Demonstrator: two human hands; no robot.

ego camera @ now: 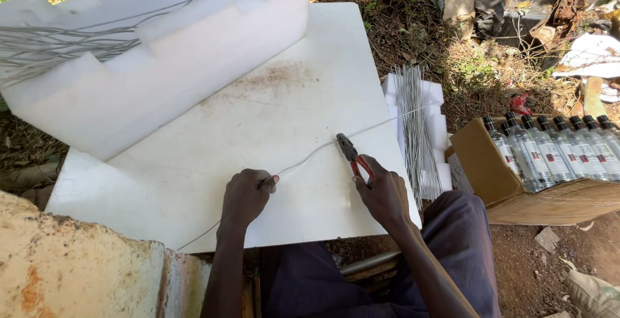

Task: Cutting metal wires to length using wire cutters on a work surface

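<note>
Steel wire (310, 155) is lying across the white board (194, 182), left hand (247, 195) pinching it down so it's staying taut, right hand (385, 192) clamped on red-handled pliers (354, 156) biting it beside the cut wire pile (416, 130)

Thin grey wire (303, 158) across white board (194, 182)

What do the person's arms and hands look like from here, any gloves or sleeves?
Both are bare: the left hand and right hand wear no gloves, rings or watch that show, and the slim forearms have no sleeves. Dark purple-grey trousers cover the lap.
</note>
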